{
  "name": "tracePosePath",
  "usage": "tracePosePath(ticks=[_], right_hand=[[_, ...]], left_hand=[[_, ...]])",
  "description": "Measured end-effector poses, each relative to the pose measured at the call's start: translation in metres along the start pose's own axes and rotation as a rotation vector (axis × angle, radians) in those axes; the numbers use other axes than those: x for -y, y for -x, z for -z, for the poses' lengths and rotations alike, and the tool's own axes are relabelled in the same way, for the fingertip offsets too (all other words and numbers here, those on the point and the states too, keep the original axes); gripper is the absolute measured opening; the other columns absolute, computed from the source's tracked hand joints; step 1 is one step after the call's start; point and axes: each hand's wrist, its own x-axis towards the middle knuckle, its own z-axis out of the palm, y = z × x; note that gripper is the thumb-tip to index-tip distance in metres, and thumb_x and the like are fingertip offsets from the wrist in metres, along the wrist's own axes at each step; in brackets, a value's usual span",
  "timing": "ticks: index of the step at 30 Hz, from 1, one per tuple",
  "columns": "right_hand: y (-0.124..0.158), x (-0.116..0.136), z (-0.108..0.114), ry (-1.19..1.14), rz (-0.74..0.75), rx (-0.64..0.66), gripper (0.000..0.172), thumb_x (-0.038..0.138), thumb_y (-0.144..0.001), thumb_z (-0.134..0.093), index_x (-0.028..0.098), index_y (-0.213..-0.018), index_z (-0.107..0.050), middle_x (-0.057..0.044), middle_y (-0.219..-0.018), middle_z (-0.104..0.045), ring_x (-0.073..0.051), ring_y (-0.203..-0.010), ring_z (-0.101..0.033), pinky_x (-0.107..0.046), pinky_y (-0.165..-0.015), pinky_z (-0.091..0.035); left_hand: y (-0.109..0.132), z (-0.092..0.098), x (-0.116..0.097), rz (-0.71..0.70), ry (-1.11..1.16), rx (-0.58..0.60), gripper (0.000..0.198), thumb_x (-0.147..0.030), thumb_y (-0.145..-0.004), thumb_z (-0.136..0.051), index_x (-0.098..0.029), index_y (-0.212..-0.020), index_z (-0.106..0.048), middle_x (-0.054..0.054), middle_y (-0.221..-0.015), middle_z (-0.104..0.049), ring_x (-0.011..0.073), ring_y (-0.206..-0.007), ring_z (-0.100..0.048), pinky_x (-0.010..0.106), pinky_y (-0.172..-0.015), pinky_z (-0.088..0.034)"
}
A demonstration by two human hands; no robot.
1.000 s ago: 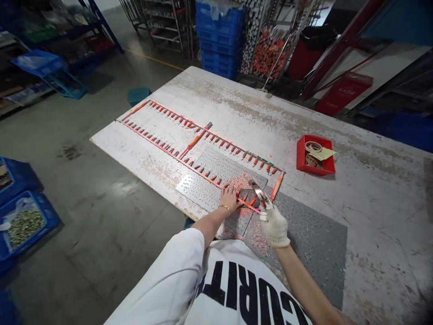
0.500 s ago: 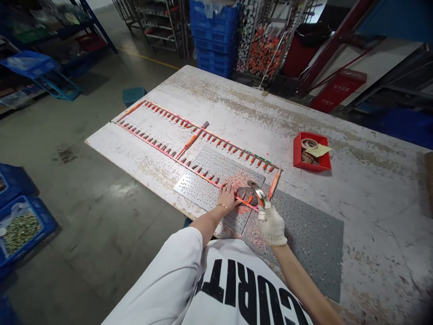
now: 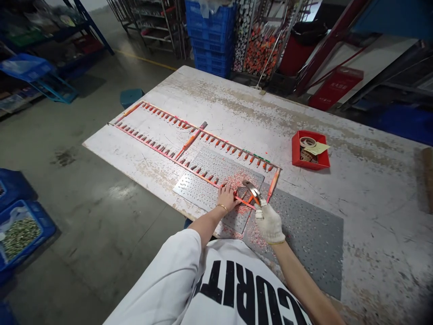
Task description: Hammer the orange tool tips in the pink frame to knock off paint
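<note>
A long paint-crusted rack frame (image 3: 191,145) lies on the table, with rows of small orange-tipped prongs along its two long rails. My bare left hand (image 3: 227,197) grips the near rail toward its right end, the fingers curled over it. My right hand (image 3: 269,222), in a white knitted glove, is closed around a hammer (image 3: 253,189). The hammer's shiny metal head is over the near rail, just right of my left hand; its handle is mostly hidden by the glove. Pink and orange paint chips (image 3: 239,178) are scattered around a dark block (image 3: 242,193) under the rail.
Grey dimpled metal plates (image 3: 304,230) lie beneath the rack's right end. A red box (image 3: 310,163) with tape rolls and yellow paper stands at the right of the worn white table (image 3: 368,189). Blue crates (image 3: 211,43) are stacked beyond. A blue bin (image 3: 43,221) sits at left.
The hammer head has shifted slightly left and its angle has changed, with my right hand moving along. My left hand keeps its place on the rail. The view has shifted a little.
</note>
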Motion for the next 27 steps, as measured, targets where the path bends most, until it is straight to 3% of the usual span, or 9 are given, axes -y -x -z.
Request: tracePosePath(ticks=[7,11,16,18,22,24,27], right_hand=[[-0.006,-0.007,-0.004,0.000,-0.190,0.143,0.042,0.042,-0.098,-0.063,0.019,-0.133,-0.060,-0.009,-0.124,-0.066,-0.021,-0.102,-0.067,-0.043,-0.088,-0.059],[-0.004,-0.016,0.003,-0.048,-0.274,0.110,0.043,0.045,-0.098,-0.062,0.019,-0.133,-0.060,-0.009,-0.127,-0.065,-0.022,-0.106,-0.066,-0.045,-0.091,-0.057],[0.022,-0.027,0.004,-0.125,-0.364,0.034,0.049,0.048,-0.102,-0.054,0.020,-0.142,-0.054,-0.009,-0.124,-0.067,-0.021,-0.102,-0.068,-0.045,-0.092,-0.056],[0.037,-0.033,0.000,-0.129,-0.403,0.021,0.050,0.046,-0.105,-0.047,0.020,-0.147,-0.050,-0.010,-0.122,-0.069,-0.021,-0.100,-0.069,-0.044,-0.092,-0.055],[0.063,-0.044,-0.008,-0.088,-0.498,0.013,0.055,0.045,-0.105,-0.032,0.022,-0.152,-0.049,-0.012,-0.120,-0.073,-0.025,-0.100,-0.070,-0.040,-0.089,-0.053],[0.073,-0.046,-0.011,-0.060,-0.552,0.009,0.060,0.049,-0.103,-0.029,0.022,-0.152,-0.050,-0.013,-0.116,-0.074,-0.028,-0.098,-0.071,-0.040,-0.086,-0.053],[0.079,-0.045,-0.010,-0.020,-0.629,-0.003,0.064,0.052,-0.101,-0.029,0.020,-0.153,-0.050,-0.016,-0.115,-0.074,-0.031,-0.097,-0.071,-0.042,-0.084,-0.052]], left_hand=[[0.000,0.000,0.007,-0.033,0.087,-0.015,0.045,-0.047,-0.082,-0.077,-0.018,-0.115,-0.065,0.014,-0.128,-0.062,0.0330,-0.126,-0.050,0.053,-0.120,-0.026],[0.001,0.001,0.009,-0.042,0.109,-0.036,0.038,-0.035,-0.082,-0.076,-0.018,-0.114,-0.065,0.013,-0.130,-0.061,0.0317,-0.126,-0.051,0.053,-0.119,-0.027],[0.013,0.013,0.021,-0.054,0.148,-0.031,0.020,-0.023,-0.093,-0.058,-0.019,-0.111,-0.067,0.013,-0.129,-0.062,0.0275,-0.125,-0.053,0.048,-0.109,-0.040],[0.024,0.020,0.032,-0.036,0.162,-0.010,0.019,-0.030,-0.099,-0.053,-0.020,-0.101,-0.069,0.013,-0.119,-0.066,0.0258,-0.117,-0.057,0.044,-0.104,-0.044],[0.045,0.029,0.059,0.036,0.178,0.078,0.036,-0.040,-0.104,-0.045,-0.021,-0.082,-0.066,0.008,-0.083,-0.066,0.0225,-0.089,-0.063,0.036,-0.089,-0.048],[0.052,0.032,0.071,0.091,0.182,0.102,0.034,-0.038,-0.106,-0.040,-0.021,-0.093,-0.067,0.006,-0.079,-0.065,0.0218,-0.082,-0.063,0.034,-0.083,-0.048],[0.054,0.041,0.085,0.127,0.185,0.115,0.032,-0.026,-0.105,-0.036,-0.022,-0.128,-0.058,0.006,-0.091,-0.069,0.0216,-0.087,-0.064,0.033,-0.084,-0.048]])
